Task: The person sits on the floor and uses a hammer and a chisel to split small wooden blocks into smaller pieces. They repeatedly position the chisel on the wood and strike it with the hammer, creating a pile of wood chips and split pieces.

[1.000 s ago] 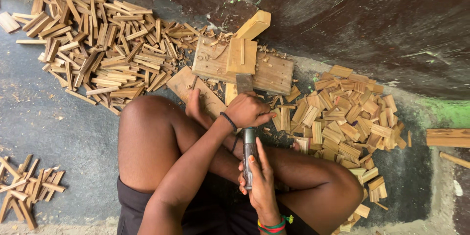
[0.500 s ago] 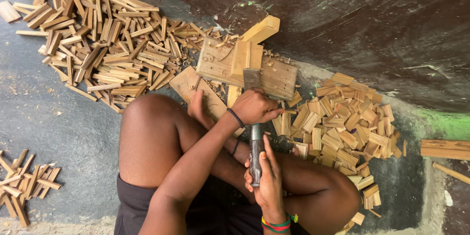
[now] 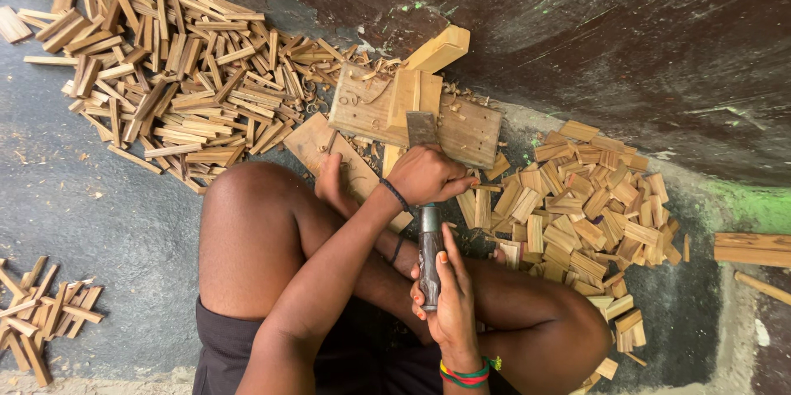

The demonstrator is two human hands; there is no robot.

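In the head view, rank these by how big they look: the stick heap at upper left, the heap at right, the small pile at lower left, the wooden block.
1. Upper-left heap
2. Right heap
3. Wooden block and lower-left pile: these look alike in size, and hands hide part of the block, so I won't rank them.

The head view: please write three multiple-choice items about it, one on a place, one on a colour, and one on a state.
1. Where does the flat metal blade rest?
A. on the wooden block
B. on the floor by the small pile of sticks
C. on the person's knee

2. What colours has the band on the right wrist?
A. black only
B. white and blue
C. red, yellow and green

3. What does the right hand do?
A. lies open on the floor
B. grips the dark tool handle
C. holds a stick

Answers: 1 A, the blade stands against the block's top. 2 C, those stripes show at the wrist. 3 B, its fingers wrap the handle, while the left hand closes near the blade.
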